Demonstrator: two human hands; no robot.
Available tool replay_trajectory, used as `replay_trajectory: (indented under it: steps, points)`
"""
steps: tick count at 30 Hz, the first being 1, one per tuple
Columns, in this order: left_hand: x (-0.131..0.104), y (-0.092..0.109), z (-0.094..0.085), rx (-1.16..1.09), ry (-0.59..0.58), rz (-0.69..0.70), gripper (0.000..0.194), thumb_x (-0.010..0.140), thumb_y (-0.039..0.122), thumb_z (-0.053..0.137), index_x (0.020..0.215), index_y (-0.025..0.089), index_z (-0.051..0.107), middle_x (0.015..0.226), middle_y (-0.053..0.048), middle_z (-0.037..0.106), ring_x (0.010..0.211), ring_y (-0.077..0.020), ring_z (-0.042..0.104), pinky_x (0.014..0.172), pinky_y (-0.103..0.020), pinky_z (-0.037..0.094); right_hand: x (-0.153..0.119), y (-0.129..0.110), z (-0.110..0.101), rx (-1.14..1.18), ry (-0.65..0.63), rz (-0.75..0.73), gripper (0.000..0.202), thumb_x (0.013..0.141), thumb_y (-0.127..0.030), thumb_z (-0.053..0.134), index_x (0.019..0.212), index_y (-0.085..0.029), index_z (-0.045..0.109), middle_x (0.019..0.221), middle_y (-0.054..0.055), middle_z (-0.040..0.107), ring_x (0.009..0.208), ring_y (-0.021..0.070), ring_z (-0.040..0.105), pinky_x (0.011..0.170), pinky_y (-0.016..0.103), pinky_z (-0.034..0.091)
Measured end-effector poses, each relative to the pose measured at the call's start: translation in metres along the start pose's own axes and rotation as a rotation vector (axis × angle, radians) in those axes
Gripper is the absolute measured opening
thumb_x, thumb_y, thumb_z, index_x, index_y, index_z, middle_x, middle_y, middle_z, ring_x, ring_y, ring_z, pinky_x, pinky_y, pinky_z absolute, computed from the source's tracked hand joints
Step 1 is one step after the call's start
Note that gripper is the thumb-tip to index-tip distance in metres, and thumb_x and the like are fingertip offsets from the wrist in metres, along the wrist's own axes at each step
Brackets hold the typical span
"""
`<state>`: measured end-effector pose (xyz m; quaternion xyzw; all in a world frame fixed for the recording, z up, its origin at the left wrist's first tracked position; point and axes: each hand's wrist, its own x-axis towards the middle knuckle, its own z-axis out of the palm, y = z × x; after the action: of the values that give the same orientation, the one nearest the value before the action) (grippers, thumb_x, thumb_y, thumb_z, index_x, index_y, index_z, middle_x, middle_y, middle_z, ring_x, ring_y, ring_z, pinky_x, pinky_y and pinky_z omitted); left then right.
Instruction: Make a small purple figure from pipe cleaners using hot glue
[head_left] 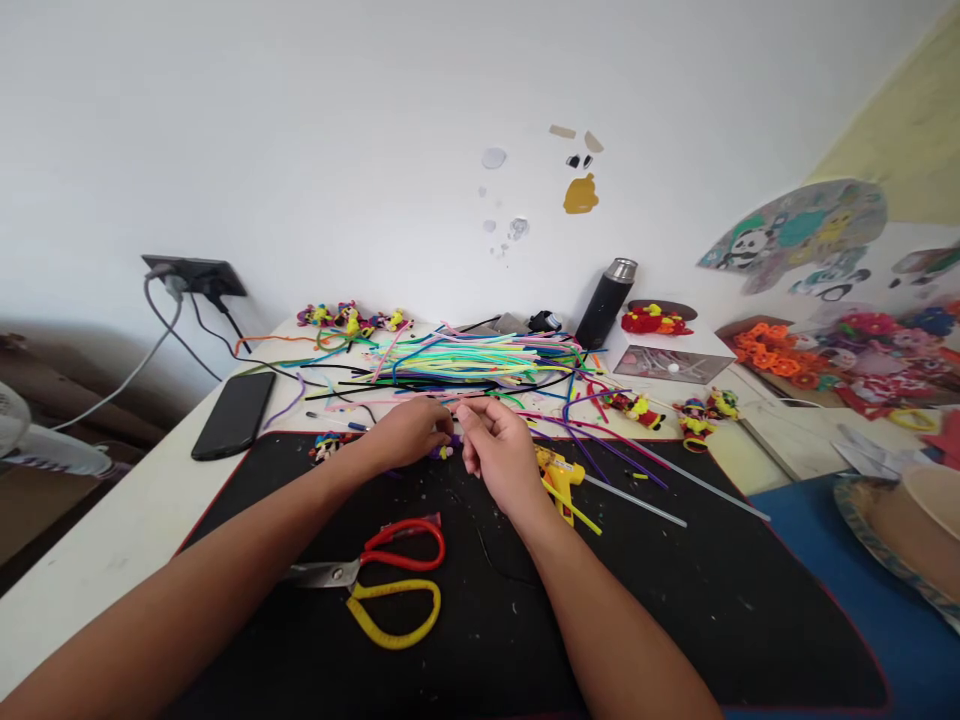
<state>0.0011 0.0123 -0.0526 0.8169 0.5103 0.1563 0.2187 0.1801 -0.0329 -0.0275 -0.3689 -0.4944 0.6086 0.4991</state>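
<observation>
My left hand (416, 430) and my right hand (498, 446) meet above the far part of the black mat (630, 600), fingertips close together. Both have their fingers drawn into a pinch, and whatever is between them is mostly hidden. A small purple fuzzy piece (444, 450) with a pale bit on it shows just below the fingers of my left hand; whether it is held or lying there I cannot tell. Just right of my right hand lies a yellow glue gun (561, 478) with a clear glue stick (637, 502) behind it. Scissors (397, 585) with red and yellow handles rest nearer me.
A heap of coloured pipe cleaners (465, 358) spreads along the wall. Small pipe-cleaner figures (696, 424) stand at the right, others at the back left. A phone (233, 415) lies left, near a power strip (196, 275). A black flask (606, 303) leans by a white box (675, 355).
</observation>
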Motion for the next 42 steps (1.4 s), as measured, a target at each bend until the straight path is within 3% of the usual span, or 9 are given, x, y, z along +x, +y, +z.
replay_trajectory:
  steps: [7,10,15,20,27,33,38,42]
  points:
    - [-0.01,-0.001,-0.018,-0.167,0.071,-0.086,0.025,0.091,0.041,0.063,0.094,0.019,0.075,0.09,-0.006,0.077,0.081,-0.0236,0.068,0.074,-0.033,0.049,0.0,-0.001,0.0,-0.012,0.007,-0.003,0.035,0.088,-0.051,0.07,0.098,-0.017,0.067,0.051,-0.009,0.052,0.038,0.0081,0.044,0.035,0.019,0.031]
    - [-0.024,0.002,-0.03,-0.599,0.161,-0.169,0.03,0.084,0.047,0.075,0.092,0.018,0.074,0.087,-0.003,0.074,0.079,-0.0205,0.064,0.073,-0.031,0.048,-0.001,-0.002,0.001,-0.032,0.006,-0.004,0.035,0.088,-0.051,0.069,0.099,-0.017,0.067,0.051,-0.009,0.052,0.038,0.0083,0.044,0.035,0.019,0.032]
    - [-0.047,0.012,-0.035,-1.127,0.244,-0.257,0.034,0.072,0.04,0.091,0.094,0.017,0.079,0.084,-0.003,0.071,0.072,-0.0143,0.059,0.067,-0.025,0.047,-0.002,0.001,0.002,-0.08,-0.042,0.005,0.033,0.09,-0.049,0.067,0.101,-0.018,0.067,0.052,-0.009,0.053,0.039,0.0087,0.045,0.037,0.019,0.032]
    - [-0.055,0.014,-0.027,-1.42,0.254,-0.301,0.033,0.067,0.033,0.097,0.09,0.015,0.08,0.076,-0.003,0.069,0.066,-0.0116,0.058,0.062,-0.021,0.048,-0.002,0.006,0.001,-0.142,-0.083,0.025,0.034,0.091,-0.049,0.067,0.107,-0.019,0.067,0.054,-0.009,0.054,0.039,0.0086,0.046,0.038,0.019,0.033]
    - [-0.059,0.02,-0.019,-1.518,0.176,-0.325,0.024,0.073,0.027,0.093,0.086,0.013,0.078,0.074,-0.004,0.068,0.065,-0.0113,0.06,0.06,-0.02,0.05,-0.003,0.01,0.003,-0.185,-0.178,0.059,0.036,0.09,-0.047,0.069,0.115,-0.02,0.065,0.059,-0.009,0.056,0.04,0.0087,0.047,0.04,0.02,0.035]
    - [-0.059,0.021,-0.016,-1.477,0.091,-0.331,0.023,0.077,0.031,0.09,0.086,0.013,0.077,0.075,-0.003,0.068,0.065,-0.0114,0.059,0.06,-0.021,0.048,-0.003,0.01,0.003,-0.188,-0.176,0.076,0.033,0.09,-0.049,0.07,0.107,-0.02,0.066,0.058,-0.008,0.056,0.04,0.0089,0.046,0.039,0.021,0.035]
    - [-0.061,0.019,-0.018,-1.297,0.14,-0.251,0.037,0.08,0.05,0.086,0.089,0.015,0.078,0.078,-0.005,0.07,0.071,-0.0156,0.061,0.064,-0.025,0.047,-0.003,0.009,0.002,-0.183,-0.154,0.08,0.031,0.09,-0.05,0.069,0.099,-0.02,0.065,0.058,-0.007,0.056,0.04,0.0087,0.047,0.039,0.02,0.035]
    - [-0.063,0.023,-0.022,-1.105,0.176,-0.198,0.034,0.075,0.046,0.091,0.091,0.019,0.077,0.078,-0.002,0.07,0.072,-0.0166,0.061,0.068,-0.027,0.048,-0.003,0.008,0.002,-0.197,-0.149,0.077,0.029,0.091,-0.048,0.069,0.098,-0.02,0.065,0.057,-0.008,0.056,0.04,0.0086,0.048,0.039,0.02,0.035]
